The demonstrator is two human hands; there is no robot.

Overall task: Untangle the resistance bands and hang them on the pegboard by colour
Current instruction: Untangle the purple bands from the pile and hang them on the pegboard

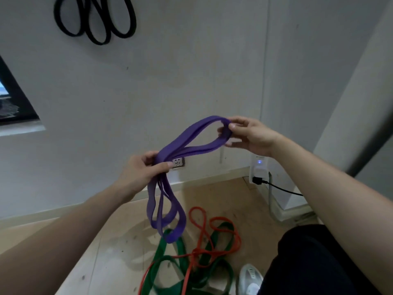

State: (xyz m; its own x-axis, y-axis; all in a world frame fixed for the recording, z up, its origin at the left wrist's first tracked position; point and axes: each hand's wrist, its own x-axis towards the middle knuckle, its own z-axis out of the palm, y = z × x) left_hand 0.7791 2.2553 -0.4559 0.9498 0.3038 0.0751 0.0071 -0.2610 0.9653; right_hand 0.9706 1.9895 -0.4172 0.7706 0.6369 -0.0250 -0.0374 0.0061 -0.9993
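The purple bands (180, 139) are up off the floor (119, 248), held between both hands in front of the wall (191, 71). The left hand (142, 169) grips them as a bunch, fingers (163, 166) curled round several strands, and below this grip the rest hangs in long loops whose lowest end reaches down over the pile on the floor. The right hand (251, 135) is higher and further right. Its fingers (236, 122) pinch the far end of one loop, which stretches open between the two hands.

On the floor, near its back edge and just below the hanging loops, green bands (181, 252) and orange bands (194, 254) lie tangled together, the orange strands crossing over the green ones in a knot. At the top left, black bands (93, 20) hang in loops against the wall; what they hang from is out of view.

A socket (178, 162) sits low on the wall behind the purple bands. A white device (259, 169) with a blue light stands in the floor's back right corner, with a black cable (280, 188) plugged in. A pale shoe (248, 279) and a dark trouser leg (314, 262) show at the bottom right.
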